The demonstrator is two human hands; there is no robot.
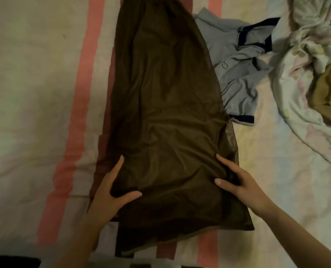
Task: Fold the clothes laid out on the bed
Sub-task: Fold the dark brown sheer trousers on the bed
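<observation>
A long dark brown sheer garment (160, 105) lies lengthwise down the middle of the bed, narrow at the far end and wide near me. My left hand (110, 188) rests on its near left edge, fingers straight along the edge and thumb spread onto the cloth. On the near right edge lies my right hand (238, 182), fingers flat and thumb pointing inward. A grey polo shirt (236, 60) with navy collar and cuff trim lies crumpled to the right, partly under the brown garment.
The bed sheet (35, 93) is pale with pink-red stripes. A rumpled pastel floral blanket (304, 78) is heaped at the right, with a tan cloth (329, 93) in it. A dark object (11, 262) sits at the bottom left corner.
</observation>
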